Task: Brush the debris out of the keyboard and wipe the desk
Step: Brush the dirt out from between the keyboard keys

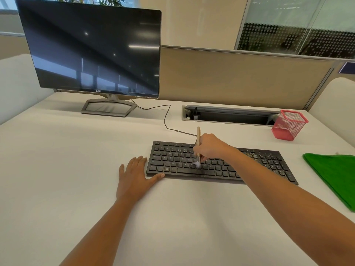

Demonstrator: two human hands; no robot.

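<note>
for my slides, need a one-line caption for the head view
Right hand brushes the keyboard with a brush while the left hand rests flat at its left end.

Black keyboard (172, 162) flecked with tan crumbs (251, 155); off-white desk (67, 169). Plain bright green cloth (334, 175), red wire-mesh pen cup (290, 125), pale wooden brush (198, 137). Black monitor (92, 48), grey stand (109, 108).

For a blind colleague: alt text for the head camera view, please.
A person's right hand holds a wooden brush upright, bristles on the middle keys of a black keyboard; the left hand lies flat on the white desk at its left end. Debris speckles the keys at right, and a green cloth lies beyond.
</note>
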